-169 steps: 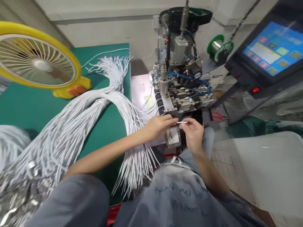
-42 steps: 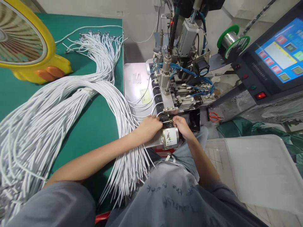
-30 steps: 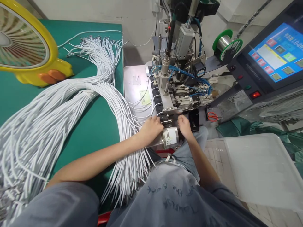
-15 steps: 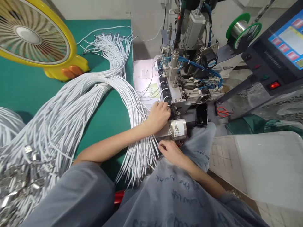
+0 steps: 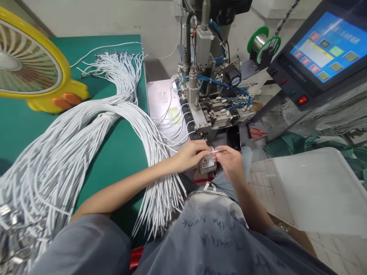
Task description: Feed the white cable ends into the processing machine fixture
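My left hand (image 5: 192, 156) and my right hand (image 5: 231, 159) meet in front of the machine. Between their fingertips runs the short visible end of a white cable (image 5: 216, 151), and both hands pinch it. Below them is a clear container with a white label (image 5: 207, 166), partly covered by my fingers. A thick bundle of white cables (image 5: 140, 130) curves over the table edge to the left, its loose ends hanging beside my lap. Several white cables lie with their ends in the black row of holders on the machine (image 5: 195, 110).
A yellow fan (image 5: 61, 72) stands on the green table (image 5: 106, 160). Right of the machine are a green spool of wire (image 5: 260, 42), a control screen (image 5: 323, 49), red-handled scissors (image 5: 256, 133) and a white tray (image 5: 315, 183). More cables with metal ends lie at lower left.
My left hand has left the machine's front holder and moved down and right. My right hand has risen from my lap to meet it at the cable end. The camera view has shifted right.
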Action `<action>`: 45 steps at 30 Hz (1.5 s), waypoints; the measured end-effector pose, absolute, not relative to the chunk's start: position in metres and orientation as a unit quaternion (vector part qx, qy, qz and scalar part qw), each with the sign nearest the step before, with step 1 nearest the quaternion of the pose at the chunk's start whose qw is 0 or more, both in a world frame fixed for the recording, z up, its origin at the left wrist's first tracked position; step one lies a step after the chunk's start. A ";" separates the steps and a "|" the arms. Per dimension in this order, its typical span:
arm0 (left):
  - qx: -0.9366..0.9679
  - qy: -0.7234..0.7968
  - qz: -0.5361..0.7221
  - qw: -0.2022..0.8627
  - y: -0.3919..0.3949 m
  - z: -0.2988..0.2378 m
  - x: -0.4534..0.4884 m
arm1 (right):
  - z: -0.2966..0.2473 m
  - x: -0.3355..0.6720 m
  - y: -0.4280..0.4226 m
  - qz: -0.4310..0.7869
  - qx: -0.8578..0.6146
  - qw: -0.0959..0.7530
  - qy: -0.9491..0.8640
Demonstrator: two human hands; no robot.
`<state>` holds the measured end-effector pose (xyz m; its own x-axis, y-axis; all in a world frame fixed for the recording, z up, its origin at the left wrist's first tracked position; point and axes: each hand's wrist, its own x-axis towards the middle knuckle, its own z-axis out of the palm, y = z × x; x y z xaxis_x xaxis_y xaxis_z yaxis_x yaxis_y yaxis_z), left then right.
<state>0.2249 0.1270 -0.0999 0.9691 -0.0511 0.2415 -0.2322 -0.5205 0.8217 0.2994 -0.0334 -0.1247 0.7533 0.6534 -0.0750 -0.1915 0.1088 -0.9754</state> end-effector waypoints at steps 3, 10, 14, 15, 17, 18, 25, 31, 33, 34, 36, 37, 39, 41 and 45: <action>0.860 -0.068 0.120 0.492 0.128 -0.099 0.225 | -0.123 0.298 -0.025 0.320 -0.538 0.763 -0.164; 0.861 -0.059 0.127 0.488 0.127 -0.098 0.223 | -0.126 0.306 -0.023 0.307 -0.552 0.743 -0.222; 0.870 -0.069 0.136 0.469 0.127 -0.097 0.223 | -0.128 0.313 -0.025 0.323 -0.553 0.723 -0.260; 0.873 -0.071 0.141 0.462 0.127 -0.097 0.223 | -0.129 0.314 -0.026 0.309 -0.566 0.716 -0.266; 0.877 -0.074 0.147 0.451 0.128 -0.098 0.223 | -0.129 0.315 -0.026 0.290 -0.590 0.704 -0.268; 0.878 -0.077 0.148 0.448 0.128 -0.099 0.223 | -0.129 0.315 -0.027 0.288 -0.600 0.697 -0.267; 0.889 -0.106 0.166 0.414 0.126 -0.103 0.223 | -0.121 0.315 -0.025 0.177 -0.658 0.652 -0.333; 0.931 -0.127 0.144 0.309 0.126 -0.109 0.223 | -0.122 0.324 -0.027 0.130 -0.737 0.549 -0.372; 0.941 -0.132 0.135 0.282 0.127 -0.112 0.223 | -0.123 0.327 -0.029 0.150 -0.743 0.529 -0.381; 0.943 -0.132 0.136 0.274 0.127 -0.113 0.223 | -0.124 0.328 -0.029 0.154 -0.743 0.527 -0.383; 0.944 -0.127 0.145 0.269 0.127 -0.114 0.223 | -0.125 0.326 -0.028 0.135 -0.740 0.536 -0.383; 0.942 -0.123 0.151 0.273 0.126 -0.115 0.223 | -0.126 0.324 -0.027 0.114 -0.737 0.548 -0.378; 0.932 -0.116 0.164 0.301 0.125 -0.114 0.223 | -0.129 0.319 -0.023 0.083 -0.724 0.584 -0.358; 0.908 -0.097 0.172 0.371 0.124 -0.113 0.223 | -0.134 0.315 -0.020 0.084 -0.699 0.626 -0.336; 0.840 -0.061 0.136 0.522 0.125 -0.109 0.225 | -0.141 0.316 -0.016 0.175 -0.606 0.706 -0.322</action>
<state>0.2251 0.1250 -0.1088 0.9556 0.0391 0.2921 -0.2445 -0.4480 0.8599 0.3157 -0.0161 -0.1407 0.7312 0.6377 0.2423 0.1429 0.2041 -0.9685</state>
